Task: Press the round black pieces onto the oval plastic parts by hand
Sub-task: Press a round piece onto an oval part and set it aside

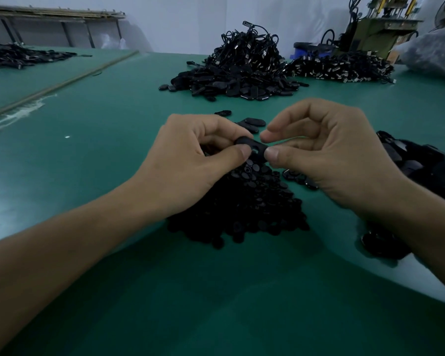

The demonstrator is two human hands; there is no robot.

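Both hands meet above the green table [93, 155]. My left hand [190, 160] pinches a black oval plastic part [252, 147] between thumb and curled fingers. My right hand [326, 152] pinches the same part from the right with its thumb tip and a finger; whether a round piece sits under that thumb is hidden. Below the hands lies a heap of small round black pieces [244, 206]. A second dark pile of oval parts [421, 163] lies under my right wrist.
A big mound of black oval parts and cables [239, 70] stands at the back centre, with another cable pile [342, 66] to its right. A few loose oval parts [252, 123] lie just beyond my fingers. Machinery [378, 27] and a plastic bag [432, 52] stand at the far right.
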